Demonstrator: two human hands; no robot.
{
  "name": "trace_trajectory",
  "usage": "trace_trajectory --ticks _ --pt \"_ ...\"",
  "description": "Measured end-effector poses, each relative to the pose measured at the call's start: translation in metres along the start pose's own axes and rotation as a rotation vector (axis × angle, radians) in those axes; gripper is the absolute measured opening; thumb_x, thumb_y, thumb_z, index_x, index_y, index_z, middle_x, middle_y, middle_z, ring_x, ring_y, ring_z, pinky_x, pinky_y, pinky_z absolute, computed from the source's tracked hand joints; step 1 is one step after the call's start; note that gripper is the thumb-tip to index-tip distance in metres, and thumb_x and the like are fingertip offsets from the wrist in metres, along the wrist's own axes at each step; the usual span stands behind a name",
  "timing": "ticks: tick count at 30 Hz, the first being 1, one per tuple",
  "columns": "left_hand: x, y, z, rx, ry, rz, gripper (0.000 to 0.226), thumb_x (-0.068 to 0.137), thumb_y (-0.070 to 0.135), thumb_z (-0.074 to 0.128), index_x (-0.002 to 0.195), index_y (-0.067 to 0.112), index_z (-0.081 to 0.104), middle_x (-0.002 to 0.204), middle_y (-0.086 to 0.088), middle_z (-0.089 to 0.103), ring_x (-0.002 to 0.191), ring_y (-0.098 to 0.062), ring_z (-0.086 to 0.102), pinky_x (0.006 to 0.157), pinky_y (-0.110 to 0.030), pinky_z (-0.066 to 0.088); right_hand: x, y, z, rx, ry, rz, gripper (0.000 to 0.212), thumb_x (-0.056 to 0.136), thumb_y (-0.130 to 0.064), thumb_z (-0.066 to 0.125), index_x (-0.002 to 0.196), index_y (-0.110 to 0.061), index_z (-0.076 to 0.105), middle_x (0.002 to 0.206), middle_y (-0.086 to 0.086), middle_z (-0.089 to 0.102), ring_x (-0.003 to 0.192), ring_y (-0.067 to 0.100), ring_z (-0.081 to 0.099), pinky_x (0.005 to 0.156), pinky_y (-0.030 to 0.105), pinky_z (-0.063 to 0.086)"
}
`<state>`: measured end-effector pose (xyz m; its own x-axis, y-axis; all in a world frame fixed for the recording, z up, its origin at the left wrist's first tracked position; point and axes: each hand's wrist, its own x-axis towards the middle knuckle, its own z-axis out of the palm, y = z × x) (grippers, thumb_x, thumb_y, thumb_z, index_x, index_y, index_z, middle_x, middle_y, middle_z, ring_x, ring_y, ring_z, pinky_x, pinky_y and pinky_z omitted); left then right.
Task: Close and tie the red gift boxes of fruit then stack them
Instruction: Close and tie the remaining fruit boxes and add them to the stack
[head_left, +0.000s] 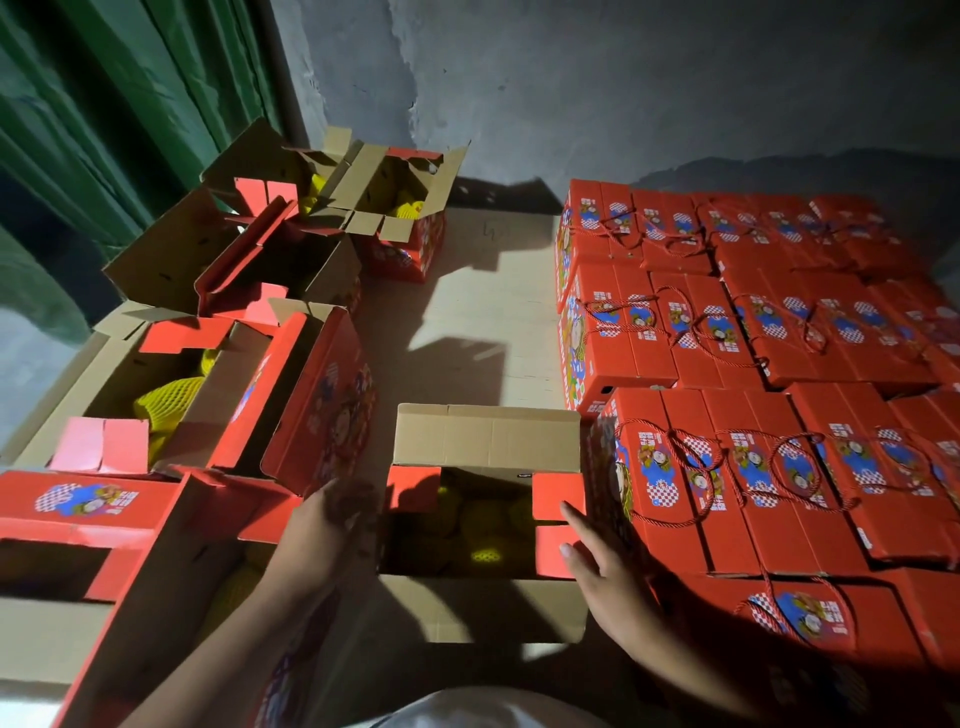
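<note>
An open red gift box (485, 441) stands in front of me, its brown far and near flaps spread out and yellow netted fruit (485, 556) dim inside. My left hand (332, 525) is at the box's left edge, fingers blurred. My right hand (597, 561) lies with straight fingers against the red side flap (553, 530) on the right. To the right, closed and tied boxes (748, 332) with red cord handles fill the floor in stacked rows.
Several open boxes with yellow fruit stand on the left (218, 395) and at the back (400, 208). A green curtain (104, 104) hangs at the far left and a grey wall (623, 78) runs behind. Bare floor (493, 312) lies between the groups.
</note>
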<state>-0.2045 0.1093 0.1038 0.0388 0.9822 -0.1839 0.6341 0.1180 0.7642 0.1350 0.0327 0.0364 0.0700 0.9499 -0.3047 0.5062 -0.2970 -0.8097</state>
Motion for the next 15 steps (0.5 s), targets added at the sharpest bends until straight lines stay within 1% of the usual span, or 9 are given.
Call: trace_trajectory --ticks 2,4,5,7,8,9,11,12,15 --pt "-0.007 0.005 0.004 -0.067 -0.053 -0.001 0.016 0.102 0.033 0.058 0.098 0.027 0.072 0.091 0.007 0.075 0.085 -0.009 0.072 0.074 -0.04 0.06 0.001 0.002 -0.001 -0.013 0.004 -0.01 0.051 0.106 -0.017 0.053 0.152 -0.036 0.041 0.156 -0.021 0.035 0.137 -0.024 0.025 0.109 -0.001 0.015" --pt "-0.015 0.008 0.009 -0.042 -0.111 0.08 0.018 0.103 0.034 0.056 0.11 0.029 0.071 0.102 0.012 0.075 0.096 0.0 0.069 0.083 -0.027 0.057 0.001 0.003 -0.002 -0.028 0.006 -0.012 0.05 0.108 -0.017 0.049 0.15 -0.042 0.039 0.155 -0.022 0.033 0.141 -0.014 0.028 0.106 -0.004 0.015" --pt "-0.017 0.007 0.011 0.037 -0.124 0.156 0.017 0.104 0.028 0.056 0.114 0.028 0.07 0.106 0.011 0.073 0.098 0.002 0.068 0.085 -0.022 0.053 0.001 0.003 -0.003 -0.041 0.003 -0.007 0.05 0.108 -0.017 0.048 0.149 -0.044 0.038 0.155 -0.022 0.033 0.142 -0.009 0.028 0.105 -0.004 0.014" --pt "-0.019 0.004 0.016 0.324 -0.153 0.365 0.025 0.104 0.015 0.053 0.122 0.019 0.07 0.115 0.001 0.072 0.106 -0.013 0.068 0.093 -0.023 0.045 0.002 0.005 -0.006 -0.112 0.003 -0.002 0.05 0.109 -0.021 0.046 0.15 -0.049 0.038 0.151 -0.019 0.037 0.14 -0.004 0.03 0.11 0.003 0.016" --pt "-0.019 0.003 0.017 0.45 -0.217 0.433 0.032 0.103 0.012 0.05 0.131 0.015 0.066 0.127 -0.001 0.068 0.117 -0.02 0.064 0.101 -0.021 0.037 0.002 0.006 -0.007 -0.157 0.007 0.0 0.05 0.109 -0.023 0.045 0.151 -0.049 0.038 0.147 -0.017 0.039 0.137 -0.003 0.032 0.112 0.009 0.018" --pt "-0.019 -0.002 0.019 0.522 -0.3 0.442 0.043 0.102 0.011 0.047 0.143 0.016 0.056 0.144 0.002 0.057 0.134 -0.018 0.052 0.11 -0.017 0.025 0.002 0.006 -0.009 -0.187 0.01 0.002 0.049 0.109 -0.023 0.045 0.151 -0.049 0.039 0.144 -0.015 0.04 0.134 -0.002 0.033 0.113 0.01 0.018" --pt "-0.02 -0.013 0.019 0.581 -0.431 0.372 0.065 0.098 0.008 0.04 0.16 0.026 0.03 0.164 0.014 0.022 0.153 -0.009 0.017 0.118 -0.014 0.009 0.002 0.005 -0.013 -0.21 0.002 0.0 0.051 0.109 -0.018 0.044 0.15 -0.049 0.04 0.143 -0.015 0.039 0.133 -0.002 0.033 0.106 -0.001 0.016" --pt "-0.02 -0.019 0.017 0.624 -0.464 0.354 0.072 0.096 0.005 0.039 0.162 0.029 0.022 0.167 0.017 0.009 0.155 -0.006 0.005 0.12 -0.017 0.013 0.001 0.005 -0.015 -0.218 -0.009 -0.001 0.054 0.109 -0.013 0.044 0.15 -0.048 0.04 0.146 -0.016 0.037 0.136 0.0 0.034 0.105 -0.003 0.015" --pt "-0.024 -0.036 0.013 0.77 -0.522 0.363 0.085 0.094 -0.001 0.038 0.163 0.032 0.002 0.163 0.022 -0.025 0.153 -0.005 -0.018 0.12 -0.03 0.029 -0.002 0.005 -0.023 -0.249 -0.082 0.018 0.063 0.107 -0.001 0.04 0.15 -0.047 0.043 0.161 -0.013 0.028 0.148 0.004 0.027 0.121 0.015 0.022"
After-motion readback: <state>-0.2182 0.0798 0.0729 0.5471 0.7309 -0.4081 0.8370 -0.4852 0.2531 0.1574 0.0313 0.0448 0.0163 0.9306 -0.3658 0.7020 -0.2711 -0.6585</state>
